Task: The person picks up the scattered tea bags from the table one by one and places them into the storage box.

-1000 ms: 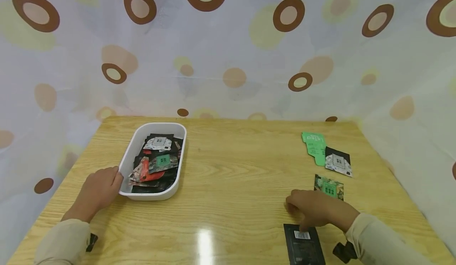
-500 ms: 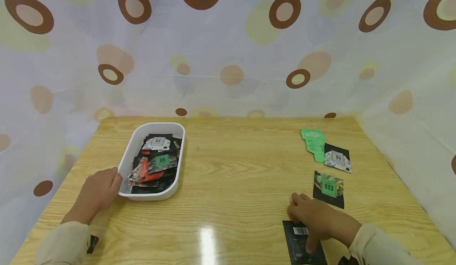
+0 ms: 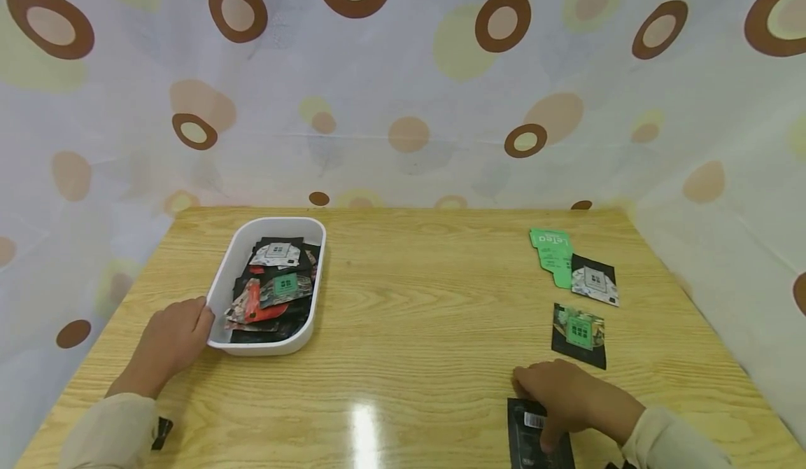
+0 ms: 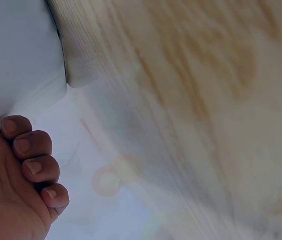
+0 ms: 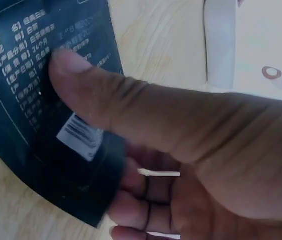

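Observation:
At the near left corner of a white plastic bin (image 3: pixel 263 348), my left hand (image 3: pixel 170 339) grips the rim; its curled fingers (image 4: pixel 33 145) show against the bin's wall in the left wrist view. Piled inside the bin are several tea sachets (image 3: pixel 285 285), black with white, red and green prints. On the right, my right hand (image 3: pixel 576 393) pinches a black tea sachet (image 3: pixel 522 435) that lies back side up. In the right wrist view, the thumb presses its printed back (image 5: pixel 10 115) beside the barcode, and the other fingers reach round under its edge.
Beyond the right hand lies a green-labelled tea sachet (image 3: pixel 578 336). Farther back, a black and white sachet (image 3: pixel 595 281) touches a green cut-out card (image 3: pixel 550 253) marked LeTea. A patterned curtain (image 3: pixel 409 91) hangs behind the wooden table (image 3: pixel 409 301).
My right hand has shifted slightly toward me and right, its thumb coming down onto the black sachet, which has moved a little. The left hand keeps its grip on the bin.

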### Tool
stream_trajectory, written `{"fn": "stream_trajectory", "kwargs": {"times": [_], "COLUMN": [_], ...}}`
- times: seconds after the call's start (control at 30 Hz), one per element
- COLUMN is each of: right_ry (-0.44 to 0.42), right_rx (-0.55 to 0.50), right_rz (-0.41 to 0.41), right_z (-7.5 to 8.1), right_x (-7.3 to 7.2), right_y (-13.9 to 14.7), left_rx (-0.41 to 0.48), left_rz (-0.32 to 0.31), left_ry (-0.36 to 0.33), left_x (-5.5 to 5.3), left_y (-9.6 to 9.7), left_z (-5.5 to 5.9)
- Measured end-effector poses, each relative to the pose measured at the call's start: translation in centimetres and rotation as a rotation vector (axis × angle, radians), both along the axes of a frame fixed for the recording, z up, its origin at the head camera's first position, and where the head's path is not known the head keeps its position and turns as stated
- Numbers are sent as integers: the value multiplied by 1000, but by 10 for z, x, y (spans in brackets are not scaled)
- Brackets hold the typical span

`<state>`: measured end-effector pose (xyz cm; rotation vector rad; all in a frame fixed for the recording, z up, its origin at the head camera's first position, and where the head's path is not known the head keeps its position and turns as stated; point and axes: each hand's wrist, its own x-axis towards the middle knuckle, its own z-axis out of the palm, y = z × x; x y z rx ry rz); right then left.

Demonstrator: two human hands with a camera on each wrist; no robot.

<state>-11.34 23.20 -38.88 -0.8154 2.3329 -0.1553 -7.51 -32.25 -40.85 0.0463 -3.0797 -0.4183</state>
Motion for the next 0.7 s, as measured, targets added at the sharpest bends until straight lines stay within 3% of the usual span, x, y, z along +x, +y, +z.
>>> {"fn": "stream_trajectory", "kwargs": {"times": [0.13, 0.23, 0.3, 0.37, 0.47, 0.7], "right_ry": [-153, -299, -352, -354, -332, -285], "right_rx": [-154, -380, -533, -645, -748, -809], "right_rz": [-25, 32, 89, 118, 86, -146], "right_z": [8, 16, 19, 21, 23, 36], "right_x": [-6, -19, -31, -42, -56, -85], "right_y": [-1, -6, -14, -28, -55, -134], "left_rx": [2, 6, 10, 11, 7, 9], "left_rz": [3, -1, -6, -10, -9, 2], "left_ry": [7, 24, 32, 38, 34, 33], "left_x": [0, 0, 0, 1, 1, 1], "left_y": [-2, -4, -4, -4, -4, -1], "left_z": [1, 1, 1, 0, -1, -2]}}
